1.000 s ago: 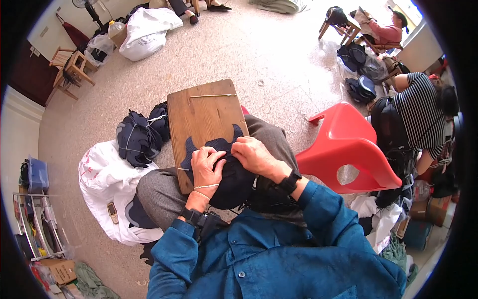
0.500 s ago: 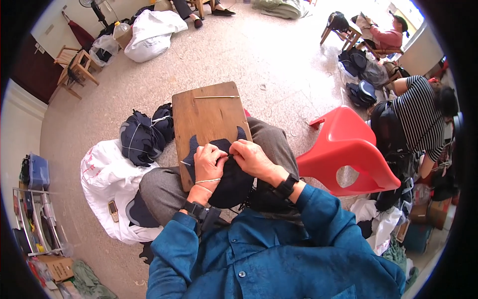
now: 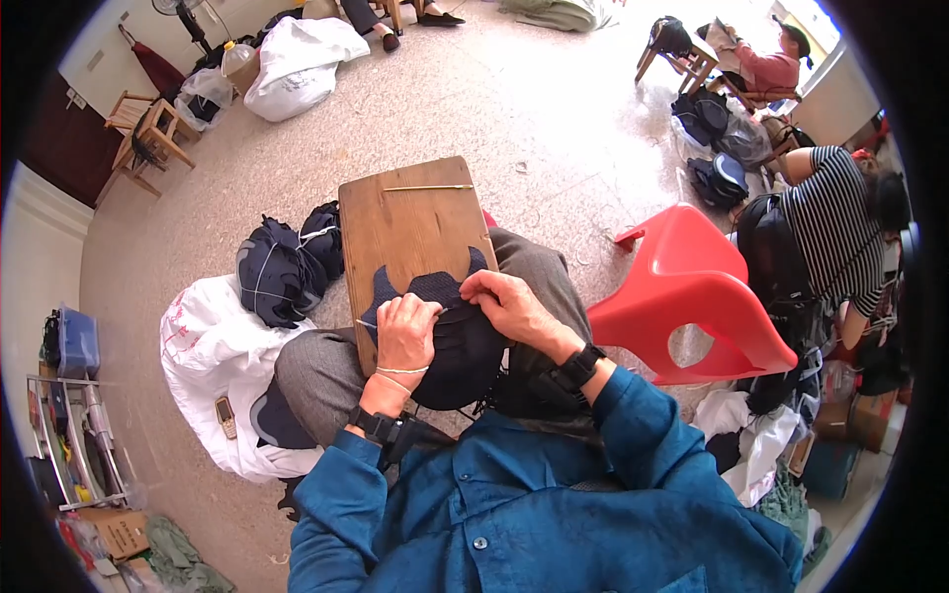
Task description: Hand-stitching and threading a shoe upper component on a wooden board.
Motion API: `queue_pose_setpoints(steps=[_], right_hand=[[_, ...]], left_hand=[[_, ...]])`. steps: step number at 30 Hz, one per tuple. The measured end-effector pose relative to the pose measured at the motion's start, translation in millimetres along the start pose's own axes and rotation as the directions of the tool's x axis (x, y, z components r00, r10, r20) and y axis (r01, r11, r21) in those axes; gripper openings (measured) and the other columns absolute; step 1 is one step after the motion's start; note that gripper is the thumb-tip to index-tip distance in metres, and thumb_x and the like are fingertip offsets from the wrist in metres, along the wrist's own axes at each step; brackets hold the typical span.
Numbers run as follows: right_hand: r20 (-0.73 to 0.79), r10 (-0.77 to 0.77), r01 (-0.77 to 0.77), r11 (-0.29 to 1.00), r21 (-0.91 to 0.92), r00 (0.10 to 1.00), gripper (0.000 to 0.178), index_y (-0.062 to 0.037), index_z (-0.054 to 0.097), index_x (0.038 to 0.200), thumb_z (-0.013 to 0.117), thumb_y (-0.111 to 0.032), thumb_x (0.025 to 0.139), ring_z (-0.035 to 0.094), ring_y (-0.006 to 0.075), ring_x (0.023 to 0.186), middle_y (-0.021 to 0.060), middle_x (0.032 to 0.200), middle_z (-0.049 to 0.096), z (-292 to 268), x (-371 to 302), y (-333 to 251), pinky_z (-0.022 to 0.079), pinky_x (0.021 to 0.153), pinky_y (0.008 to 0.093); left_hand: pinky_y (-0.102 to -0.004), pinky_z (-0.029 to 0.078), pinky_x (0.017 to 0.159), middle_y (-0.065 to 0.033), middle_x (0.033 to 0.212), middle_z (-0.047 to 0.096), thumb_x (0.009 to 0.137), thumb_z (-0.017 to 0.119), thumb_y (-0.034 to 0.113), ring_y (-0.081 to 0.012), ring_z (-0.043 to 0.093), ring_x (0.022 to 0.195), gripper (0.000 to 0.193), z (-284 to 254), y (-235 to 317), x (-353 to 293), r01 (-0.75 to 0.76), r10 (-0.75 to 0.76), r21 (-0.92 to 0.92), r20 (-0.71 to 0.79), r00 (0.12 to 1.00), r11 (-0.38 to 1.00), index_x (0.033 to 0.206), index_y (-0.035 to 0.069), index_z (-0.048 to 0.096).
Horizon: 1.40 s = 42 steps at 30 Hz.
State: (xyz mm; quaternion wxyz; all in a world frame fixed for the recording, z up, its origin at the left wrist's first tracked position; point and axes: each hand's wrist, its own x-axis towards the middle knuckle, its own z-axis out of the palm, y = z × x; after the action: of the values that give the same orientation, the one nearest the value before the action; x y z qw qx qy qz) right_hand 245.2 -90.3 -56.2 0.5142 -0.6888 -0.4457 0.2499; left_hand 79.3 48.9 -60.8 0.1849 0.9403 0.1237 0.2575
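Note:
A dark navy fabric piece (image 3: 460, 356) with mesh panels and pointed, horn-like tips drapes over the near end of a wooden board (image 3: 415, 222) on my lap. My left hand (image 3: 406, 331) is closed on its left side, fingers curled and thumb pressed toward the middle. My right hand (image 3: 509, 304) pinches the fabric's upper right part between thumb and fingertips. Between the hands a fold or seam runs across the piece; any thread or needle there is too small to make out. On the board's far end lies a thin pale rod (image 3: 428, 188).
Tied bundles of dark fabric pieces (image 3: 272, 272) sit left of the board, by a white sack (image 3: 213, 346) with a mobile phone (image 3: 226, 419) on it. A red plastic stool (image 3: 692, 287) stands close on the right. Beyond it a person in stripes (image 3: 830, 222) bends over.
My hands have drawn apart slightly, the right one moving rightward and up. More of the fabric's middle and its fold now shows between them.

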Motion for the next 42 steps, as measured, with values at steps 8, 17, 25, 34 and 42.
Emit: queue_pose_setpoints(steps=[8,17,25,34,42], right_hand=[[-0.017,-0.032,0.031,0.999,-0.007,0.999,0.015,0.0000,0.066,0.105,0.057,0.003,0.092,0.073,0.0298,0.094,0.0168,0.096,0.073,4,-1,0,0.057,0.085,0.0376],[-0.034,-0.017,0.016,1.000,-0.014,0.999,0.014,0.0002,0.066,0.103,0.057,0.003,0.092,0.073,0.0296,0.094,0.0166,0.095,0.072,5,-3,-2,0.057,0.084,0.0375],[-0.051,0.007,-0.005,0.999,0.036,0.999,0.015,0.0001,0.067,0.103,0.056,0.002,0.093,0.072,0.0265,0.092,0.0153,0.094,0.072,6,-1,4,0.057,0.085,0.0361],[-0.048,-0.011,0.010,0.999,-0.031,0.999,0.014,0.0001,0.066,0.103,0.057,0.002,0.092,0.071,0.0289,0.094,0.0154,0.095,0.072,4,-5,-4,0.056,0.085,0.0369],[-0.079,-0.121,0.109,0.984,-0.144,0.989,0.014,-0.0012,0.066,0.102,0.058,0.001,0.091,0.069,0.0352,0.096,0.0173,0.097,0.070,12,-5,-8,0.056,0.085,0.0416]], left_hand=[[-0.0411,0.042,0.085,-0.0067,0.090,0.060,0.085,0.071,0.011,-0.0286,0.059,0.090,0.010,2,4,2,-0.028,0.028,0.012,-0.004,1.000,1.000,0.095,0.010,0.070],[-0.0426,0.042,0.092,-0.0067,0.088,0.060,0.085,0.072,0.013,-0.0277,0.059,0.091,0.008,6,3,11,-0.131,0.130,0.074,0.023,0.991,0.989,0.092,0.010,0.070],[-0.0456,0.039,0.099,-0.0076,0.088,0.060,0.083,0.071,0.016,-0.0271,0.060,0.094,0.007,0,9,22,-0.085,0.063,0.253,0.094,0.994,0.964,0.087,0.011,0.068],[-0.0429,0.040,0.091,-0.0055,0.082,0.060,0.080,0.071,0.009,-0.0273,0.060,0.086,0.006,-23,-22,-12,0.041,-0.033,0.205,-0.041,0.999,0.978,0.081,0.011,0.065],[-0.0397,0.042,0.086,-0.0043,0.083,0.063,0.082,0.075,0.010,-0.0269,0.062,0.086,0.011,-24,-22,-7,0.004,-0.005,-0.033,-0.038,0.999,0.999,0.093,0.010,0.071]])
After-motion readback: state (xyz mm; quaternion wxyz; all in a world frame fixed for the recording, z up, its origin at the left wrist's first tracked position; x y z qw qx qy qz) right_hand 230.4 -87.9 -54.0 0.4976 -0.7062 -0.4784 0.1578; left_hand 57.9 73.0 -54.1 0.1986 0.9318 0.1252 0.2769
